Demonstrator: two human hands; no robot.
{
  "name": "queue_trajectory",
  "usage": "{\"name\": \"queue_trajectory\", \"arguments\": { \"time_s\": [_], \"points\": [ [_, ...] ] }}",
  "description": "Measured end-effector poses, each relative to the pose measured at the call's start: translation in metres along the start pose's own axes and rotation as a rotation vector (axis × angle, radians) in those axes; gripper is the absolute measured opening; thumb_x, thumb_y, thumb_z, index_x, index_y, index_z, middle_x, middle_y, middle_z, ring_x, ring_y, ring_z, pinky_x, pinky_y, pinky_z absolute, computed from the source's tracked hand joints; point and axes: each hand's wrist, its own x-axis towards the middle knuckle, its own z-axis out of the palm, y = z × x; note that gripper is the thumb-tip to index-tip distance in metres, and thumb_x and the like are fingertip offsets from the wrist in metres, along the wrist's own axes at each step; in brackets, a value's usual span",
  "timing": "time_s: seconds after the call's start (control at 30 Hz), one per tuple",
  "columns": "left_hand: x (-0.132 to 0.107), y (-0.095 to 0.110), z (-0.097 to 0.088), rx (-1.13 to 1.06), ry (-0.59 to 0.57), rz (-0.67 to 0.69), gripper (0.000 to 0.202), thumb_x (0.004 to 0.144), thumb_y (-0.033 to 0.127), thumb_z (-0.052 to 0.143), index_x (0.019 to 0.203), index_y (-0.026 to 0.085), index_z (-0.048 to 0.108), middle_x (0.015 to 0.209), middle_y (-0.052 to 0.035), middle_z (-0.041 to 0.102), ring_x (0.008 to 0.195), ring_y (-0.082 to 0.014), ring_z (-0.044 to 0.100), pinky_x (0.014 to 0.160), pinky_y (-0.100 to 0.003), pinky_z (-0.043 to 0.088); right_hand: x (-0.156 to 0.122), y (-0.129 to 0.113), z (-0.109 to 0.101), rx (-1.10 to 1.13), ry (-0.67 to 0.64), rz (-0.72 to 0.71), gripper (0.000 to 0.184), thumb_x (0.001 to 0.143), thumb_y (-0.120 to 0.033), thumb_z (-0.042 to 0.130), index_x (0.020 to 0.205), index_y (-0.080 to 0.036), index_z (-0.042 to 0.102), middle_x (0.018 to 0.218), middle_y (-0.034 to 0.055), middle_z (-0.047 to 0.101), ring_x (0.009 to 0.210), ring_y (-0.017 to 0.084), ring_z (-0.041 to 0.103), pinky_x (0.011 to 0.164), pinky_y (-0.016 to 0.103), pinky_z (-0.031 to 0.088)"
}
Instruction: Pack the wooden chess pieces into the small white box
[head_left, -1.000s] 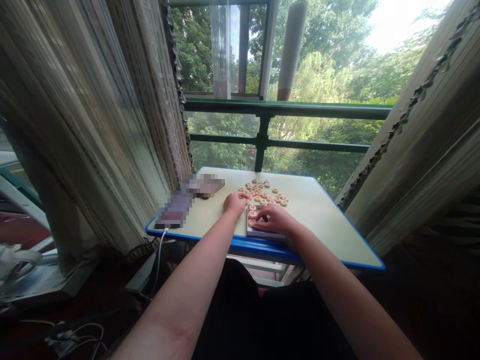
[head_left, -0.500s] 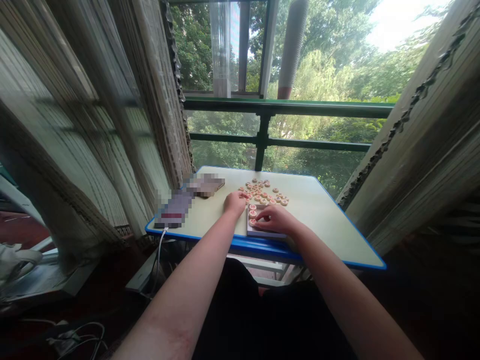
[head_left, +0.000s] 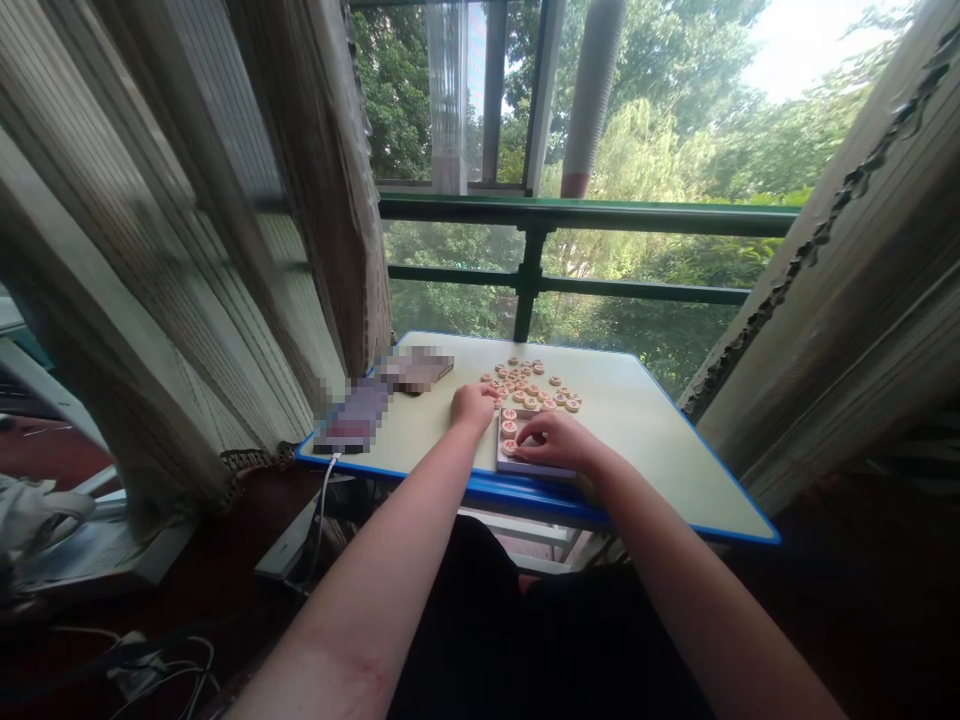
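A shallow box [head_left: 536,470] sits at the near edge of the table, with three round xiangqi pieces [head_left: 509,427] in a column along its left side. My right hand [head_left: 561,442] reaches over the box, thumb and fingers closed on the nearest piece [head_left: 510,447] of that column. Just left of the box, my left hand [head_left: 474,408] is curled with its fingertips at a piece by the loose pile; the fingers partly hide it. Several loose xiangqi pieces [head_left: 531,403] with red or dark characters lie spread beyond the box.
The pale table [head_left: 645,450] has a blue rim. At its left lie a blurred-out device with a white cable [head_left: 324,500] and another blurred item. A green railing [head_left: 585,213] and window stand behind, with curtains [head_left: 300,250] on both sides.
The view has shifted slightly, moving the whole scene a little to the right. Both hands stay at nearly the same spots, the right at the column's nearest piece.
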Motion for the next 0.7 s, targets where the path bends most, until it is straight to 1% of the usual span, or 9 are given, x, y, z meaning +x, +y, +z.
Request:
{"name": "queue_trajectory", "arguments": {
  "time_s": [0.1,0.33,0.57,0.63,0.7],
  "points": [
    [0.0021,-0.0028,0.0023,0.009,0.008,0.0,0.028,0.062,0.004,0.05,0.071,0.021,0.071,0.105,-0.0018,0.068,0.103,-0.0174,0.058,0.088,-0.025,0.043,0.0005,0.0007,0.0006,-0.02,0.0,0.014,0.02,0.071,-0.036,0.065,0.068,-0.017,0.072,0.055,-0.0009,0.054,0.053,0.009,0.041,0.052,0.023,0.029],
    [0.004,-0.0035,0.0025,0.035,-0.006,-0.03,0.027,0.063,0.006,0.052,0.074,0.021,0.071,0.105,-0.0036,0.067,0.101,-0.0174,0.058,0.086,-0.025,0.043,0.0013,0.0062,0.0037,-0.024,0.01,-0.061,0.017,0.073,-0.031,0.063,0.071,-0.017,0.072,0.058,0.0004,0.058,0.055,0.009,0.044,0.054,0.023,0.031],
    [0.003,-0.0034,0.0038,0.047,-0.007,-0.014,0.027,0.064,0.007,0.052,0.076,0.021,0.071,0.103,-0.0043,0.067,0.099,-0.0178,0.059,0.085,-0.026,0.043,0.0012,0.0085,0.0062,0.002,0.017,-0.065,0.017,0.073,-0.032,0.063,0.071,-0.018,0.072,0.06,0.0008,0.061,0.055,0.01,0.045,0.055,0.023,0.032],
    [0.0029,-0.0027,0.003,0.063,0.027,0.018,0.029,0.064,0.006,0.053,0.08,0.02,0.071,0.106,-0.0053,0.066,0.102,-0.0184,0.057,0.088,-0.025,0.042,0.0007,0.0083,0.0059,-0.007,0.03,-0.067,0.016,0.072,-0.032,0.064,0.07,-0.018,0.072,0.059,0.0005,0.061,0.055,0.01,0.045,0.056,0.023,0.033],
    [0.0031,-0.0019,0.0015,0.079,0.111,0.044,0.036,0.063,0.003,0.052,0.091,0.018,0.069,0.111,-0.0072,0.063,0.105,-0.0187,0.056,0.091,-0.025,0.041,0.0003,0.0085,0.0047,-0.028,0.058,-0.071,0.015,0.072,-0.031,0.064,0.068,-0.018,0.071,0.057,0.0002,0.06,0.055,0.01,0.045,0.057,0.024,0.034]
  ]
}}
